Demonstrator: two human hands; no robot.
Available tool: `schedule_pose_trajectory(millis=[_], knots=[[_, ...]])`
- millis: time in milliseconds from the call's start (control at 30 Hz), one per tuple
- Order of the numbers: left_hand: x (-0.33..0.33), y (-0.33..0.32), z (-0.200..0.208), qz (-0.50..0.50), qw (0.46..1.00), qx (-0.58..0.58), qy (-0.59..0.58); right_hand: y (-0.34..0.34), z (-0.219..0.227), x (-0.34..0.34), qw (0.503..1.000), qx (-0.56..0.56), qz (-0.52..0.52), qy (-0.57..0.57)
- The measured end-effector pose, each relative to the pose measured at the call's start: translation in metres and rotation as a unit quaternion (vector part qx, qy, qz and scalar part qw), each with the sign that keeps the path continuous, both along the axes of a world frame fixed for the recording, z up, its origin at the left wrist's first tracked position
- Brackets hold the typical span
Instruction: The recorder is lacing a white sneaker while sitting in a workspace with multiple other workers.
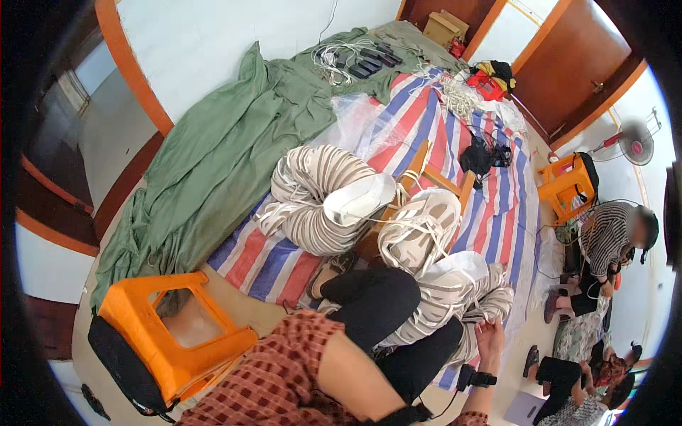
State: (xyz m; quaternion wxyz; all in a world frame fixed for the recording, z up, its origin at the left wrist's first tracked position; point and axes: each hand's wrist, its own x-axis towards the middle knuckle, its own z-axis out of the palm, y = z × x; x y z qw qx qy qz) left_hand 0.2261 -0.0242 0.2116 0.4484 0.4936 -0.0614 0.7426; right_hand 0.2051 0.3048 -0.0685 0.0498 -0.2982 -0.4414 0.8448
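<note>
Across my knees lies a curved stack of beige-and-white shoe uppers (433,305), with white strings around it. At its right end, my right hand (489,339) has its fingertips pinched together; whatever they hold is too small to make out. My left arm bends down to a black wristband at the lower edge, and the left hand is out of view. Ahead, a second stack of uppers (415,234) faces me with loose white laces, against a wooden frame (433,177). A larger curled stack of brown-striped uppers (320,192) lies to its left.
Striped plastic sheeting (490,213) and a green cloth (213,170) cover the floor. An orange stool (135,305) stands at left, another orange stool (568,188) at right. Black devices and cords (369,60) lie at the back. People sit at right near a fan (634,144).
</note>
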Motion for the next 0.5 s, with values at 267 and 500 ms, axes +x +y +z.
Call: schedule_pose_trajectory(millis=[267, 500], knots=[[-0.064, 0.014, -0.008, 0.245, 0.87, -0.103, 0.416, -0.014, 0.011, 0.004, 0.999, 0.018, 0.012, -0.043], [-0.089, -0.001, -0.054, 0.344, 0.818, -0.214, 0.408, -0.015, 0.023, 0.048, 0.999, 0.017, -0.02, -0.044]])
